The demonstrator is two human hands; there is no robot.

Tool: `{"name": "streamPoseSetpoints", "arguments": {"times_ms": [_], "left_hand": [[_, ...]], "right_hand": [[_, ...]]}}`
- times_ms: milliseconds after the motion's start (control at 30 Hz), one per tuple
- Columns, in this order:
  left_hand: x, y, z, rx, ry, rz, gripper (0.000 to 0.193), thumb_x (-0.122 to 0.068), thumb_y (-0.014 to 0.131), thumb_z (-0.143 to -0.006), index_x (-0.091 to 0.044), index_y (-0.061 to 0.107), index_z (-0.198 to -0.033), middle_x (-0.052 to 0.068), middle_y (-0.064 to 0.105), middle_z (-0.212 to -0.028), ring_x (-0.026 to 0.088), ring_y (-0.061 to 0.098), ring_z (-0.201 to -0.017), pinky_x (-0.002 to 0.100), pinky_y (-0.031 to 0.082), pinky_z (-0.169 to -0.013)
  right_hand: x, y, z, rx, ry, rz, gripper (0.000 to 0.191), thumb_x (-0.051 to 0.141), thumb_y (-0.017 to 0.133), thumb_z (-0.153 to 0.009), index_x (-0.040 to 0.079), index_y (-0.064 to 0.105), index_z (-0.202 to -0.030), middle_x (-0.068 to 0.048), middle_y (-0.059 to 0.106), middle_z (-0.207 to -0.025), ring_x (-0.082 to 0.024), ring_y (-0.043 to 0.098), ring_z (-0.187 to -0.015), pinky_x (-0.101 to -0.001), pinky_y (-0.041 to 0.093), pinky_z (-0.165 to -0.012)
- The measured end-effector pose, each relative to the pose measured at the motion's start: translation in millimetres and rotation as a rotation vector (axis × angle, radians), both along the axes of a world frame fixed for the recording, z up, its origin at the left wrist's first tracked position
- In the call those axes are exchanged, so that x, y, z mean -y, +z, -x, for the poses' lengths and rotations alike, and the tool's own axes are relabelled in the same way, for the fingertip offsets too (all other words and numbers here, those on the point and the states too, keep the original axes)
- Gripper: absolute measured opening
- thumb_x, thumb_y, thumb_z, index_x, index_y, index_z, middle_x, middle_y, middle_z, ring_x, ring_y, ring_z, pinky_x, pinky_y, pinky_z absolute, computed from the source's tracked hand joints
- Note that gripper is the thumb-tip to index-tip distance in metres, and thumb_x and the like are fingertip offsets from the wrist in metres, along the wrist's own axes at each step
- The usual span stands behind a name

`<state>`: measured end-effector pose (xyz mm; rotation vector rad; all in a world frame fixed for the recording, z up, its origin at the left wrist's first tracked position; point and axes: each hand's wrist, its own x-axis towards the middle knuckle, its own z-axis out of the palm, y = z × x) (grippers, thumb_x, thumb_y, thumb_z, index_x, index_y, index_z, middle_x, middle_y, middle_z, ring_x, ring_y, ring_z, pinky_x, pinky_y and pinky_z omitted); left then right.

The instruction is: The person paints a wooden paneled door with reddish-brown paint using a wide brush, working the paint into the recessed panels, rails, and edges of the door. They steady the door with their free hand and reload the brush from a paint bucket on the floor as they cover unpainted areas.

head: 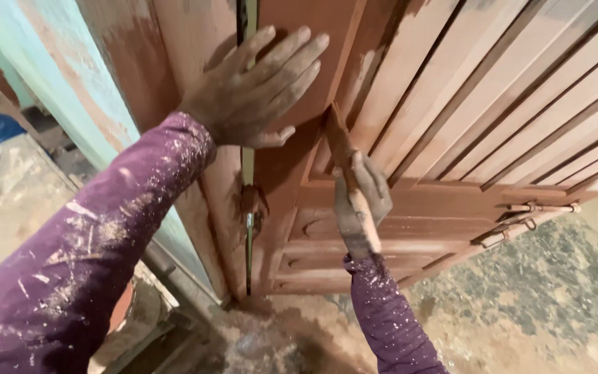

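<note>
Fingers of the left hand [254,93] are spread flat against the reddish-brown door [444,104] near its hinge edge; a paintbrush [349,181] is gripped in the right hand [361,204].

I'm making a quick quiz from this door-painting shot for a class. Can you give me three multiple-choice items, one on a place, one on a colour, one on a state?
1. Where does the left hand rest?
A. flat on the door by its hinged edge
B. on the floor
C. on the latch

2. What colour are the sleeves?
A. yellow
B. purple, flecked with pale paint
C. black

3. How does the right hand stand?
A. open and empty
B. closed round the handle of a brush
C. flat on the floor

Answers:
1 A: the palm and spread fingers lie against the reddish-brown door next to the gap at the frame.
2 B: both arms show purple cloth with light specks.
3 B: the fingers wrap the wooden handle of the brush, whose tip meets the slatted panel.
</note>
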<state>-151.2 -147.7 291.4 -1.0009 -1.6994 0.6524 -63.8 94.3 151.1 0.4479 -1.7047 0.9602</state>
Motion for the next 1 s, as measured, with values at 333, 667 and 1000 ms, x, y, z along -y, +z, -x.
{"name": "streamPoseSetpoints", "arguments": {"times_ms": [333, 667, 1000], "left_hand": [[4, -4, -2, -0.023, -0.017, -0.074, 0.094, -0.077, 0.046, -0.103, -0.001, 0.048, -0.158, 0.018, 0.028, -0.170, 0.032, 0.026, -0.162, 0.051, 0.017, -0.133], [3, 2, -2, 0.000, 0.013, -0.096, 0.096, -0.075, 0.047, -0.099, -0.002, 0.047, -0.162, 0.018, 0.028, -0.173, 0.032, 0.028, -0.159, 0.051, 0.020, -0.130], [6, 1, -1, 0.013, 0.010, -0.121, 0.095, -0.077, 0.051, -0.104, 0.001, 0.045, -0.159, 0.019, 0.028, -0.173, 0.033, 0.027, -0.160, 0.051, 0.020, -0.132]], "right_hand": [[0, -90, -7, 0.244, -0.031, -0.105, 0.042, -0.006, 0.074, -0.086, 0.004, 0.069, -0.127, -0.015, 0.071, -0.120, -0.027, 0.072, -0.105, -0.0340, 0.059, -0.091], [-15, -7, 29, -0.094, 0.120, -0.067, 0.033, -0.004, 0.079, -0.095, 0.013, 0.073, -0.122, -0.013, 0.073, -0.126, -0.022, 0.079, -0.100, -0.0262, 0.064, -0.075], [5, 97, 22, -0.268, -0.100, -0.060, 0.038, -0.002, 0.075, -0.098, 0.011, 0.065, -0.132, -0.019, 0.062, -0.132, -0.026, 0.073, -0.108, -0.0303, 0.068, -0.085]]}}
